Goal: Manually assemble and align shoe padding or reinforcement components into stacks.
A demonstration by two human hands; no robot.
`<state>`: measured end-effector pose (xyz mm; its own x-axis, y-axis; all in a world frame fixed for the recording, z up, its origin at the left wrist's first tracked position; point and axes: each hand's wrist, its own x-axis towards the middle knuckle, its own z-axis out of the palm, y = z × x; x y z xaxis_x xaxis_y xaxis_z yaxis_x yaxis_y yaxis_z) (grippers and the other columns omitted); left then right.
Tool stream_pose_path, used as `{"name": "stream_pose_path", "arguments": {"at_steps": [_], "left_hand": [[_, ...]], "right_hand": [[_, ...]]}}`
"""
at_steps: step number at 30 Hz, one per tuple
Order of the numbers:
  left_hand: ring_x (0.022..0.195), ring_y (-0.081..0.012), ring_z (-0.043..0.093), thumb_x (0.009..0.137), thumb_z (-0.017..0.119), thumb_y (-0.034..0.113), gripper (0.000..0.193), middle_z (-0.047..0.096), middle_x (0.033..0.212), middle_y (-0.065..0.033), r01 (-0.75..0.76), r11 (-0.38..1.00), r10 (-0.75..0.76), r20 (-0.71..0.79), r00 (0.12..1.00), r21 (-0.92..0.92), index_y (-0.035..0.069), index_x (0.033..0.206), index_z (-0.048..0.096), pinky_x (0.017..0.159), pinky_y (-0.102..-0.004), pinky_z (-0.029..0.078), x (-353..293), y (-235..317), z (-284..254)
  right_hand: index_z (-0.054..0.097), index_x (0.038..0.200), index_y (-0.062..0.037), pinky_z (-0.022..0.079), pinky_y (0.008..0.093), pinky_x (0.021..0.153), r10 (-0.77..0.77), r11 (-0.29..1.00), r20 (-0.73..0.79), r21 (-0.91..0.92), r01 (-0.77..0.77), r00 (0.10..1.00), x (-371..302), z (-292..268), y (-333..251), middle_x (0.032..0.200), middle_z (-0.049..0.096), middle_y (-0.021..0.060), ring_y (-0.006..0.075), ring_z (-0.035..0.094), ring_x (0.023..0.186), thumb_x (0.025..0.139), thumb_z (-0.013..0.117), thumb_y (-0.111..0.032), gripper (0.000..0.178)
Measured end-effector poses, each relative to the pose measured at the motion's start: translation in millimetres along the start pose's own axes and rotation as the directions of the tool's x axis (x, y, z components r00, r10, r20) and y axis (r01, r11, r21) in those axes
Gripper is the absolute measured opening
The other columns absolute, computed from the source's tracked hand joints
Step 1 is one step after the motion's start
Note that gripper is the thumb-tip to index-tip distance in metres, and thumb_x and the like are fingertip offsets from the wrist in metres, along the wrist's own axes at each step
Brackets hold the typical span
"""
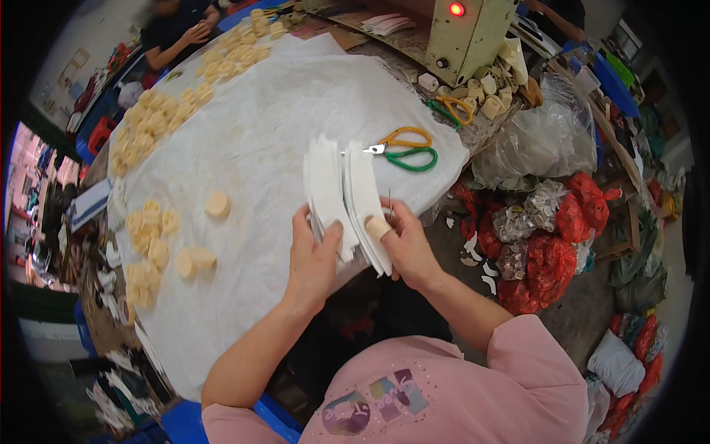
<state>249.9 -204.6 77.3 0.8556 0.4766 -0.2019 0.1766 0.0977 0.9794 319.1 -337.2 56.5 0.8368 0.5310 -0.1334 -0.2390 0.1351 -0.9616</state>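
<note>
Two stacks of curved white strips lie side by side between my hands, over the front edge of the white-covered table. My left hand (313,251) grips the left stack (325,181), thumb on top and fingers beneath. Around the right stack (362,185) my right hand (403,240) is closed, its thumb wrapped in a tan covering. Just beyond the right stack rests a pair of scissors (409,148) with one orange and one green handle loop; the strips partly hide its blades. The lower fingers of both hands are mostly hidden.
Cream rolls (148,126) spread along the table's left edge, with a few loose ones (217,203) nearer me. Another pair of scissors (452,111) lies by a machine (470,44) with a red light. Red bags (543,270) and clear plastic (540,137) sit at right. A person (177,33) is across the table.
</note>
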Motion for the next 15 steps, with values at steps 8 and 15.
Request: {"name": "stream_pose_path", "arguments": {"at_steps": [8,15], "left_hand": [[0.092,-0.0188,0.052,0.079,0.062,0.018,0.050,0.054,0.105,-0.0128,-0.187,0.981,0.171,0.250,0.953,0.044,-0.002,0.123,0.047,0.081,-0.0312,0.043,228.6,84.7,63.3],[0.096,-0.0161,0.054,0.075,0.068,0.021,0.065,0.057,0.108,-0.0129,-0.072,0.997,0.055,0.337,0.940,0.038,0.002,0.131,0.042,0.083,-0.0259,0.042,399.5,103.6,131.1]], "right_hand": [[0.037,0.130,-0.0055,0.034,0.0181,0.040,-0.210,0.973,-0.276,0.034,0.228,0.938,180.7,-42.9,-65.3,0.080,0.055,0.0010,0.0018,0.044,0.051,0.093,0.046,-0.029,0.044],[0.027,0.140,-0.0133,0.036,0.0181,0.046,-0.319,0.938,-0.398,0.000,0.348,0.860,329.5,-98.2,-63.8,0.094,0.054,-0.0012,0.0021,0.046,0.064,0.090,0.043,-0.032,0.056]]}}
